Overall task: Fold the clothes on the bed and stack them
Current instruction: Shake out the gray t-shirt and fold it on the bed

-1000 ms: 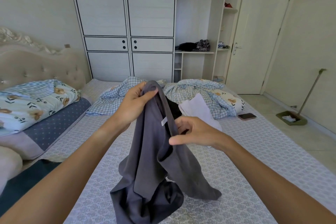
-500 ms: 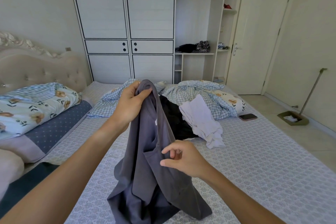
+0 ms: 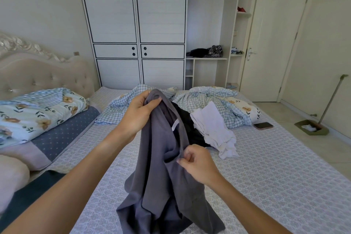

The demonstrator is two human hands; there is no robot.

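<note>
While hands grip grey shirt [image 3: 161,167], white label [image 3: 175,125] unreadable.

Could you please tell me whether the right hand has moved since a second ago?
Yes. The right hand has slid down the grey garment, from level with the white clothes to below them.

Shirt [image 3: 161,167] on bed [image 3: 275,176] (front); clothes pile [image 3: 214,131] behind, phone [image 3: 263,125] right.

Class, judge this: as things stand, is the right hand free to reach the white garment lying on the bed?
Probably not yet. The right hand is pinching the grey garment's edge, which the left hand holds up. The white garment lies just beyond with nothing between; letting go would free it.
</note>
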